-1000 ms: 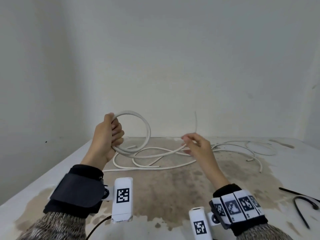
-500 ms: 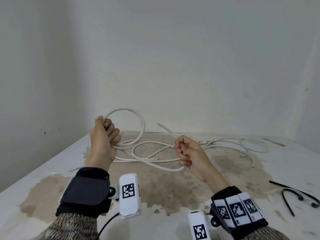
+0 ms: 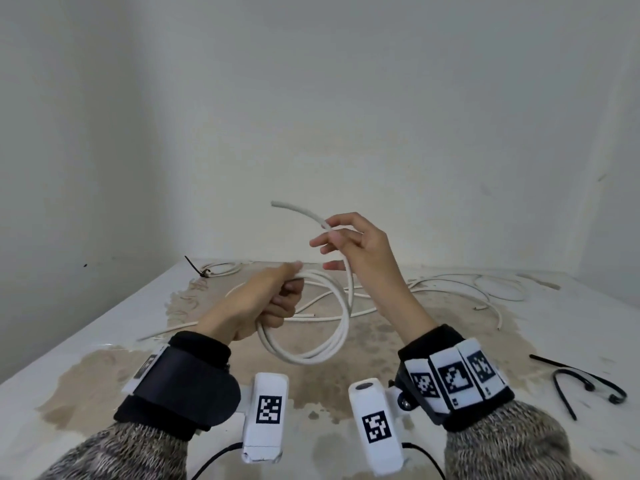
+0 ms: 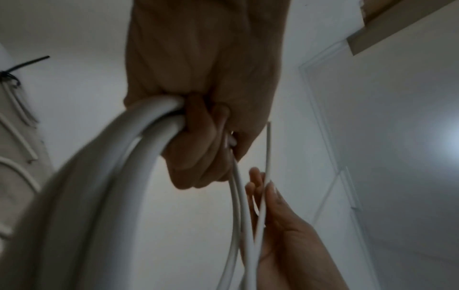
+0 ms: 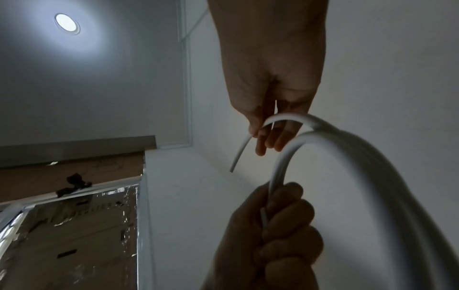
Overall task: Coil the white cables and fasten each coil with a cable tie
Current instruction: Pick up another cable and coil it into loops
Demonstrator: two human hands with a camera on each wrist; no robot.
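Note:
My left hand (image 3: 273, 303) grips a coil of white cable (image 3: 332, 344) in its fist, held above the table; the loops hang down toward me. The left wrist view shows the same left hand (image 4: 198, 137) with fingers curled round the cable (image 4: 149, 137). Up and to the right, my right hand (image 3: 349, 244) pinches the cable's free tail (image 3: 301, 211) between thumb and forefinger, other fingers spread; the tail's end points left. In the right wrist view the right hand (image 5: 268, 125) holds that tail (image 5: 240, 151).
More loose white cables (image 3: 450, 289) lie across the stained table (image 3: 104, 386). A tied coil with a black cable tie (image 3: 201, 270) sits at the back left. Black cable ties (image 3: 581, 382) lie at the right. Walls close off the back and left.
My left hand has lowered and turned, so the coil now hangs toward me. The right hand has lifted the cable's tail off the table, up above the coil.

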